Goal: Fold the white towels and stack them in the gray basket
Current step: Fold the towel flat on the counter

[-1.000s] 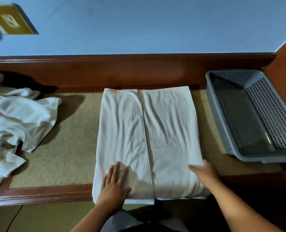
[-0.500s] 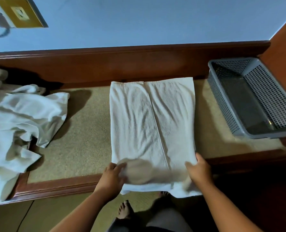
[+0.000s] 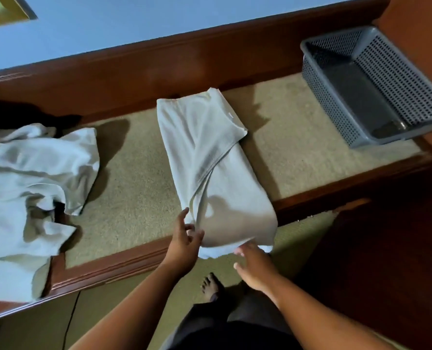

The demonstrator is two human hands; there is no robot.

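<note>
A white towel (image 3: pixel 215 173) lies folded into a long narrow strip on the tan carpeted ledge (image 3: pixel 134 188), its near end hanging over the wooden edge. One flap lies diagonally across its top. My left hand (image 3: pixel 184 243) touches the towel's near left corner with spread fingers. My right hand (image 3: pixel 255 269) is just under the overhanging near end, fingers loose, holding nothing that I can see. The gray perforated basket (image 3: pixel 331 97) stands at the far right of the ledge with nothing in it.
A heap of unfolded white towels (image 3: pixel 28 185) covers the ledge's left side and spills over its wooden rim (image 3: pixel 109 269). A dark wood back panel (image 3: pixel 184 64) runs behind. My bare foot (image 3: pixel 210 286) is on the floor below.
The towel has been folded over lengthways and is about half as wide. Both hands have loosened from its near corners. The view has tilted and shifted right.
</note>
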